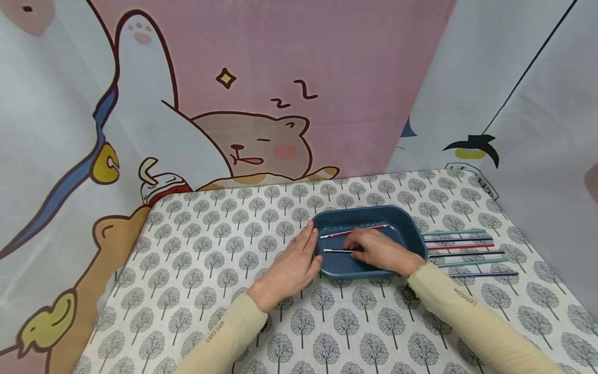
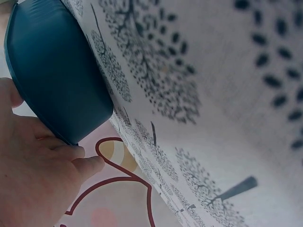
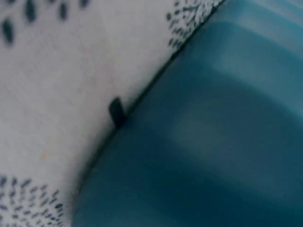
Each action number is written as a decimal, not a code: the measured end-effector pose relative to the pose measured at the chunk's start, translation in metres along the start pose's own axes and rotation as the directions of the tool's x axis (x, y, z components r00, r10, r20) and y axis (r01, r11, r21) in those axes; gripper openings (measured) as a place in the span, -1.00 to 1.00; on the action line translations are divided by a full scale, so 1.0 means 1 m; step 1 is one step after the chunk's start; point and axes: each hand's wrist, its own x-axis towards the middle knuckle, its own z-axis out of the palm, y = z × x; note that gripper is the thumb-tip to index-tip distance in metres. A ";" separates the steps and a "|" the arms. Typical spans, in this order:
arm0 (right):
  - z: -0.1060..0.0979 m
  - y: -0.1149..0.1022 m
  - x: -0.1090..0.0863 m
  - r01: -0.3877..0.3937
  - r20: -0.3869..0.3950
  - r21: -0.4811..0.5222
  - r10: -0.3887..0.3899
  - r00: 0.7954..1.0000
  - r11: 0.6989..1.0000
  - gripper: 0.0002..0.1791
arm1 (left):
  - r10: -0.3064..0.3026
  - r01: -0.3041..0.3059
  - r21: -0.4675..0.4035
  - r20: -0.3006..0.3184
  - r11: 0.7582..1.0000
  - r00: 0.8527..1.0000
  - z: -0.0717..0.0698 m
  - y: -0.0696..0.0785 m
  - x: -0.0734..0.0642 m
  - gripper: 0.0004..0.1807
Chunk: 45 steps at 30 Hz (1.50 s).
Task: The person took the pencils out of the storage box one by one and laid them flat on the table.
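Observation:
A dark blue rectangular tub (image 1: 369, 212) stands on the table, its outer wall (image 2: 57, 71) filling the upper left of the left wrist view. My left hand (image 1: 294, 262) lies along the tub's left end, fingers fairly straight against the rim. Reaching over the near right side, my right hand (image 1: 378, 249) is inside, curled fingertips at a dark pencil (image 1: 337, 251) with a pale metallic end. Behind it a red pencil (image 1: 350, 232) slants across the tub floor. The right wrist view shows only the tub wall (image 3: 199, 142) and cloth, with the hand out of sight.
Right of the tub, several pencils lie side by side, among them a red pencil (image 1: 467, 246), a teal pencil (image 1: 460, 232) and a navy pencil (image 1: 490, 274). A tree-print cloth (image 1: 201, 301) covers the table. A cartoon-printed curtain (image 1: 364, 78) hangs behind it.

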 end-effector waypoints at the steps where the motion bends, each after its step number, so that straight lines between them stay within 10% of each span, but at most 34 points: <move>1: 0.000 0.000 0.000 0.004 0.001 -0.004 -0.004 1.000 1.000 -0.79 | 0.000 0.000 -0.003 -0.001 1.000 1.000 0.000 0.000 0.000 -0.29; 45: -0.038 -0.013 -0.021 0.043 -0.242 0.065 -0.026 0.970 0.997 -0.80 | -0.016 0.017 -0.022 0.008 1.000 1.000 -0.001 0.002 -0.001 -0.29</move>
